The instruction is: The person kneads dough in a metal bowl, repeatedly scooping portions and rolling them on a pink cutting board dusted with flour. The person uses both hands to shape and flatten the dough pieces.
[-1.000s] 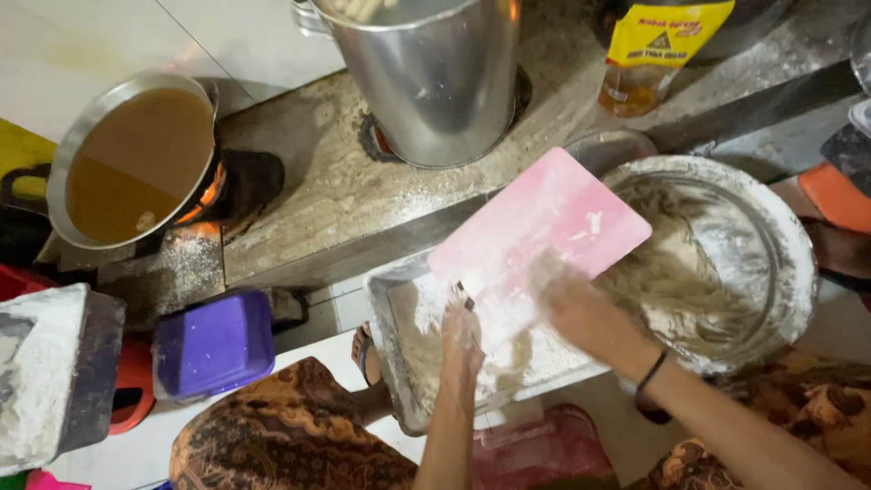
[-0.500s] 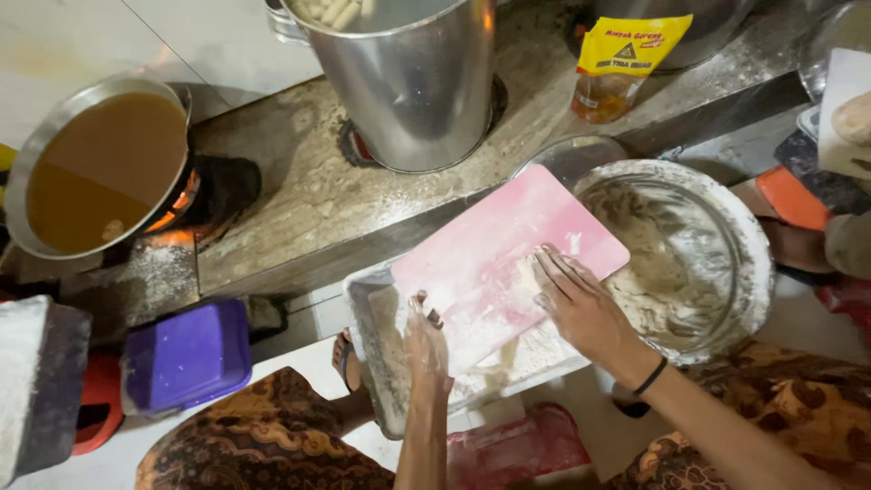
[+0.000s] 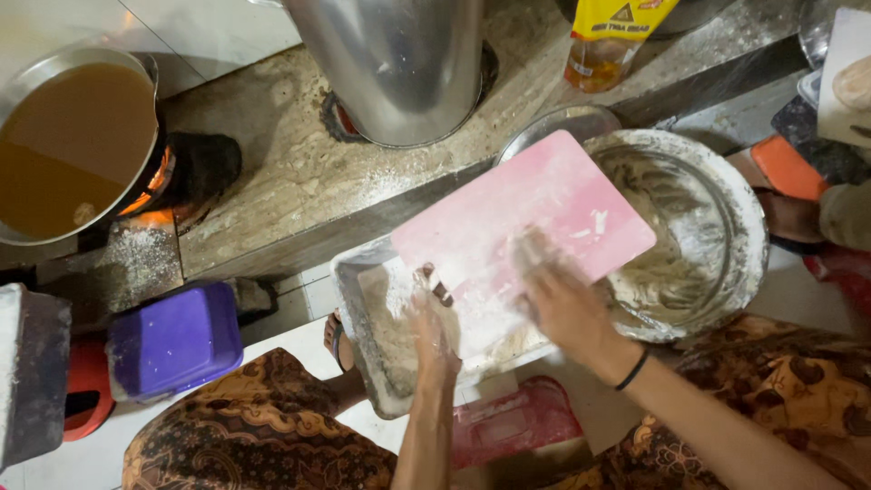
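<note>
A flat pink plastic cutting board (image 3: 522,222), dusted white with flour, lies tilted across two vessels: its near left part rests over a rectangular metal tray (image 3: 358,308) holding flour, and its far right corner overlaps the rim of a round metal bowl (image 3: 735,195) coated with sticky pale dough. The right hand (image 3: 562,304) lies palm down with fingers spread on the near right part of the board, blurred in the picture, pressing on the floured surface rather than gripping anything. The left hand (image 3: 431,322) sits at the board's near left edge above the tray, fingers bent and floury (whether they pinch the edge or only touch it cannot be told). A black band (image 3: 632,370) circles the right wrist. Beyond the board, on the flour-scattered stone counter (image 3: 281,172), stands a tall steel pot (image 3: 395,63), and at the far left a wide pan of brown liquid (image 3: 73,145) sits over a lit burner. A yellow pouch of oil (image 3: 612,41) stands at the far right of the counter. Down at the near left sits a purple plastic box (image 3: 172,340). A brown patterned cloth (image 3: 254,426) covers the person's knees.
</note>
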